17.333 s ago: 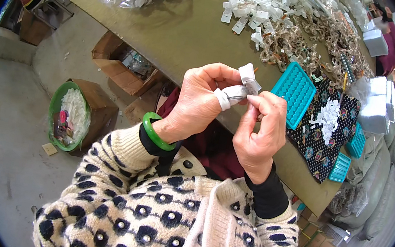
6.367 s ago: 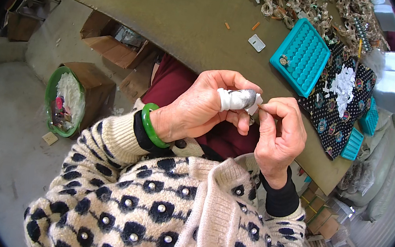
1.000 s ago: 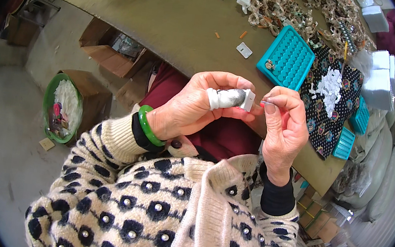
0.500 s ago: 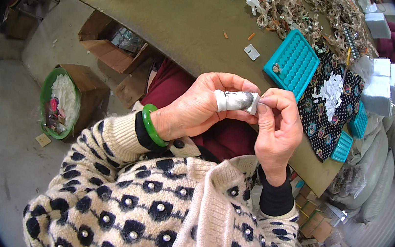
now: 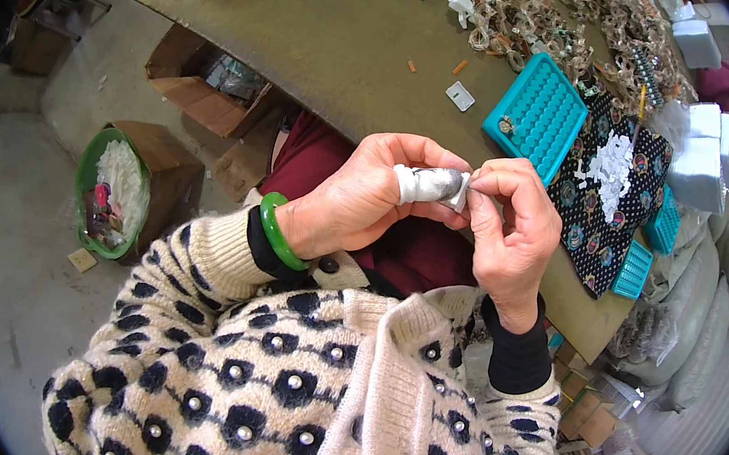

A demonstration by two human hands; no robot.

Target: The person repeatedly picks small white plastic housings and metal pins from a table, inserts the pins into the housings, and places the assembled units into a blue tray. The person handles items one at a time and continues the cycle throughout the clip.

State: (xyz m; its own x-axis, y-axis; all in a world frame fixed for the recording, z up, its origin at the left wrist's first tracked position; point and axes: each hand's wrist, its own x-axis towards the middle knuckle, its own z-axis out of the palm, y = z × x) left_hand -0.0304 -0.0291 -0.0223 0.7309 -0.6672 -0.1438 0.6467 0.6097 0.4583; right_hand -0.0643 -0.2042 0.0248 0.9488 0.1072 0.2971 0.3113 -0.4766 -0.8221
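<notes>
The white card (image 5: 460, 201), small, pale and straight-edged, was clamped in the left hand (image 5: 355, 190), just beyond a wrapped thumb (image 5: 429, 186) smudged grey. The right hand (image 5: 517, 233) had thumb and finger together at the card's two-o'clock edge; what they pinched, I couldn't tell. A teal tray (image 5: 538, 111) lay toward one o'clock. Any lettering on the card was too small to read.
</notes>
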